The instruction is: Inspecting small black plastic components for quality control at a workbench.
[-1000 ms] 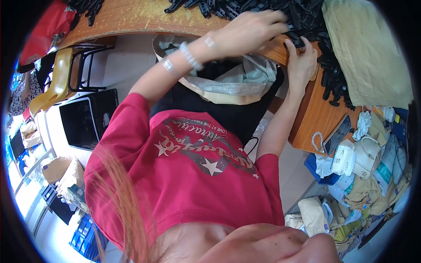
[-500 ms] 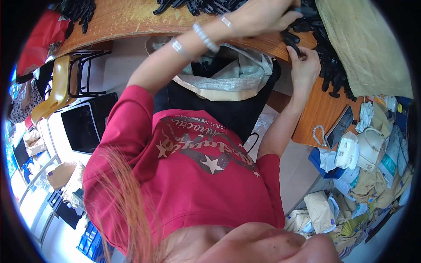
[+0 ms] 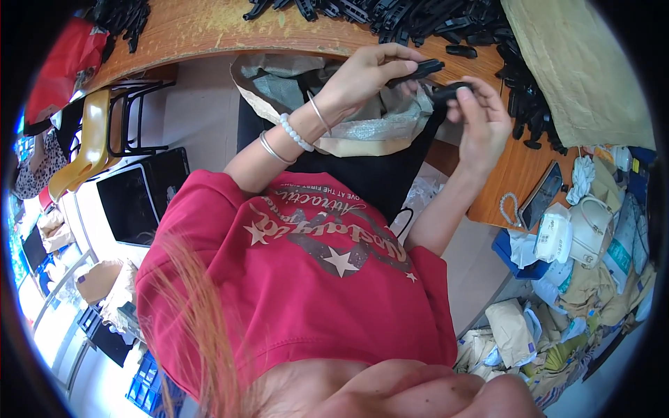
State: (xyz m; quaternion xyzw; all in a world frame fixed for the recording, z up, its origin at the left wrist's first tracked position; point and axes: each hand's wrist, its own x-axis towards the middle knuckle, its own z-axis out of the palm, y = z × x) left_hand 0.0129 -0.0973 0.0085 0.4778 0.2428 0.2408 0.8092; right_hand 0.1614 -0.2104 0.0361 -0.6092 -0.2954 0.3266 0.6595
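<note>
Above the sack's right side my left hand [image 3: 369, 76], with bracelets on its wrist, pinches a slim black plastic piece [image 3: 426, 68] between thumb and fingers. Close to its right, my right hand [image 3: 482, 125] is closed on another dark, elongated plastic piece [image 3: 451, 92], slightly blurred. The two pieces are near each other; whether they touch I cannot tell. Beneath the hands a woven sack [image 3: 376, 139] with a pale lining gapes open at my lap. Many similar black pieces [image 3: 411, 21] lie heaped along the far side of the wooden table [image 3: 209, 31].
More black pieces [image 3: 529, 115] trail down the right side beside a tan sheet [image 3: 585, 76]. A phone [image 3: 541, 195] and a beaded bracelet [image 3: 509, 210] lie at the table's right corner. Tissues [image 3: 554, 233], a white handbag [image 3: 591, 233] and packages crowd the right. A yellow chair [image 3: 90, 139] stands left.
My left hand has come back from the heap at the far right, toward me and leftward, and now holds a black piece. My right hand has turned slightly, lifting its piece off the table edge.
</note>
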